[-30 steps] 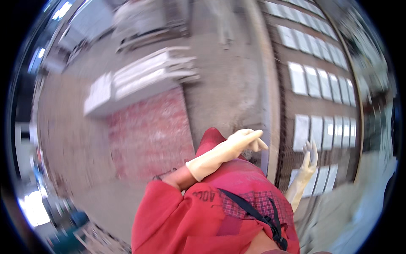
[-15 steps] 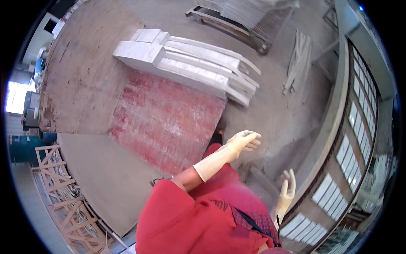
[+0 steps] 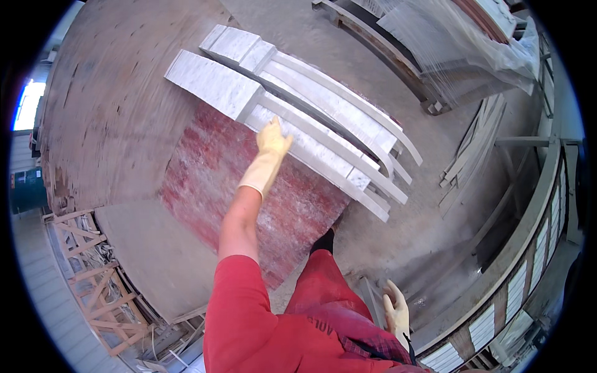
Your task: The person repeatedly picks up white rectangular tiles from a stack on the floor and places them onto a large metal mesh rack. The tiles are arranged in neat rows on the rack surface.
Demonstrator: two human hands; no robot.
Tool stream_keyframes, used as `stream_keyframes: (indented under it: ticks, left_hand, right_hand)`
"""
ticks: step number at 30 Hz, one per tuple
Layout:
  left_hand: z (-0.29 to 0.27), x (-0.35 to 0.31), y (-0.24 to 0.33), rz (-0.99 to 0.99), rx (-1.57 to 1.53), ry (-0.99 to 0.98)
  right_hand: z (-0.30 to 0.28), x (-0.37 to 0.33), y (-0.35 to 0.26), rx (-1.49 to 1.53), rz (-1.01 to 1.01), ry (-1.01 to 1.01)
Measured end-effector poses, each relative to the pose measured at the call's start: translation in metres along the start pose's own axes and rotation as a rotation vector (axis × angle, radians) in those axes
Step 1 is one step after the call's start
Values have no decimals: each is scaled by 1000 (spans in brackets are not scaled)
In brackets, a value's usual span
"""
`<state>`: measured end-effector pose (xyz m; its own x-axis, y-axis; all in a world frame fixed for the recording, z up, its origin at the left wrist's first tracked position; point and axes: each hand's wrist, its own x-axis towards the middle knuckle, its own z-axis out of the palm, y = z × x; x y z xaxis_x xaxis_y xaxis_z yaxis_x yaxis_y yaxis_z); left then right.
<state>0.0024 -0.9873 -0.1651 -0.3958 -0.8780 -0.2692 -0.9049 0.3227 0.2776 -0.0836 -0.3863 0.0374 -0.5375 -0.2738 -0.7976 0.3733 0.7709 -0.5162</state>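
Note:
Two long white-grey marble pieces, a near one [image 3: 214, 84] and a far one [image 3: 239, 46], lie side by side at the upper middle. Each has a thick block at its left end and raised strips along its length. My left hand [image 3: 272, 140], in a cream rubber glove, reaches over the near piece's front edge beside its block. Its thumb and a finger stand apart; whether it touches the stone I cannot tell. Low at the right, my right hand [image 3: 397, 311], gloved too, hangs away from the stone with fingers apart. A worn red board [image 3: 230, 186] lies under the pieces.
A brown wooden surface [image 3: 118, 105] spreads to the left. A low trolley [image 3: 398, 59] with a plastic-wrapped load stands at the upper right, near loose strips [image 3: 476, 143] on the floor. A curved-looking rail [image 3: 528, 242] runs along the right; a wooden crate frame [image 3: 102, 286] stands lower left.
My left arm has stretched forward and left, bringing its hand to the near marble piece. The view has shifted, and a gap now shows between the two pieces. My right hand remains low.

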Motion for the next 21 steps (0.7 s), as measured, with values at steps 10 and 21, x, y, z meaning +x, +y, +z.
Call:
stream_keyframes:
  ticks: [10,21]
  left_hand:
    - [-55,188,-14,126,612,77]
    - [-55,207,-13,220,751,-85]
  right_hand:
    - [-5,64,-4,-107,327,-28]
    - [-30,117,43,-179,223,-107]
